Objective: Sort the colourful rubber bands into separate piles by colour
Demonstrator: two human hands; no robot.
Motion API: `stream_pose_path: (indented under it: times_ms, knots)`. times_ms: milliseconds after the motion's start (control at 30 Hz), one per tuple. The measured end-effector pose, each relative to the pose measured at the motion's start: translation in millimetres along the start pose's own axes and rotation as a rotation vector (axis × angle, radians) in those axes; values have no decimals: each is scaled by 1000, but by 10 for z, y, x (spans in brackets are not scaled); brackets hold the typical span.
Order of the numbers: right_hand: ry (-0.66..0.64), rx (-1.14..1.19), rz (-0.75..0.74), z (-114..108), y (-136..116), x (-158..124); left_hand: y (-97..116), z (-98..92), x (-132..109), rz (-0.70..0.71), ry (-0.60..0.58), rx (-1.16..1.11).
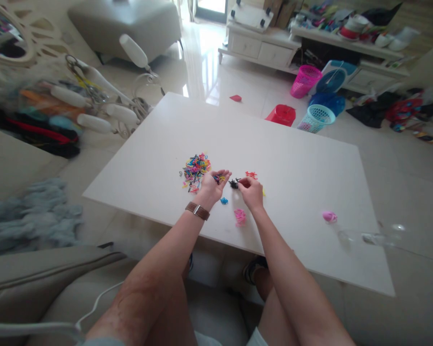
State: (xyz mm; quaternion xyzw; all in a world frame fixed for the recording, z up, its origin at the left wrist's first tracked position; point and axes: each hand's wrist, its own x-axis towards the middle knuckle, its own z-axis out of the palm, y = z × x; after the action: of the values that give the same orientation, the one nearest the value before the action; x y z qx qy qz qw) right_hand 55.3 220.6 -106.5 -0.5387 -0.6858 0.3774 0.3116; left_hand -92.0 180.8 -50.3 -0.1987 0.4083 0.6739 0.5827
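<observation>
My left hand (213,186) is turned palm up and cupped, holding several small mixed-colour plastic clips (219,178). They look thin and pin-like; their exact kind is too small to tell. Just left of it lies a heaped pile of mixed clips (197,168). My right hand (250,192) pinches a small black clip (238,180) right beside a little black pile (233,184). Around the hands sit single-colour piles: red (251,175), blue (224,201) and pink (240,217). A yellow pile (263,191) is mostly hidden behind my right hand.
The white table (292,158) carries a purple-pink object (329,217) and a clear glass-like item (370,238) at the right. Beyond its far edge stand a red container (282,115), a light-blue basket (316,118) and a pink basket (306,80). A white lamp (124,114) is at the left.
</observation>
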Motion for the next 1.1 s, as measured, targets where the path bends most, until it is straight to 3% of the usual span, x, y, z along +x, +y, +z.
stream_pose_path:
  times_ms: [233,500,667,800,967,1100]
  knots:
    - [-43,-163,-66,130,97,-16,30,-5,-7,-21,-27,9]
    - [-83,-233,-67,108,93,1,55,-9,5,-34,-23,-18]
    - [-35,-192,-95,-20,-43,8,36,-15,2,-46,-61,28]
    - [0,-88,-208,-158,-259,-43,-15,-2,-16,-69,-105,87]
    - [-197,-85,-357,-197,-392,-135,-109,43,-58,-129,-162,188]
    - [-234,-85,-357,-149,-354,-150,-178,83,-76,-143,-163,225]
